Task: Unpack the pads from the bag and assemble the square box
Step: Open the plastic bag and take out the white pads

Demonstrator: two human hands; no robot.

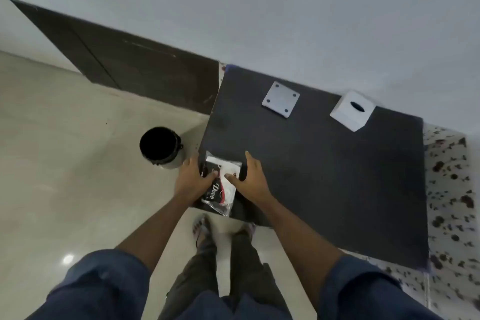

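A clear plastic bag (220, 186) with black, red and white contents lies at the near left corner of the dark table (324, 176). My left hand (192, 180) grips its left side, fingers curled on it. On the bag's right side rests my right hand (250, 176), thumb pressing the bag and fingers stretched along the tabletop. A white box part with an oval hole (352, 111) sits at the far right of the table. A flat white square plate with corner holes (281, 99) lies to its left.
A black round bin (161, 147) stands on the pale tiled floor left of the table. A dark wooden panel (130, 65) runs along the wall behind. The speckled counter (449, 189) borders the table on the right. My feet are below the table's near edge.
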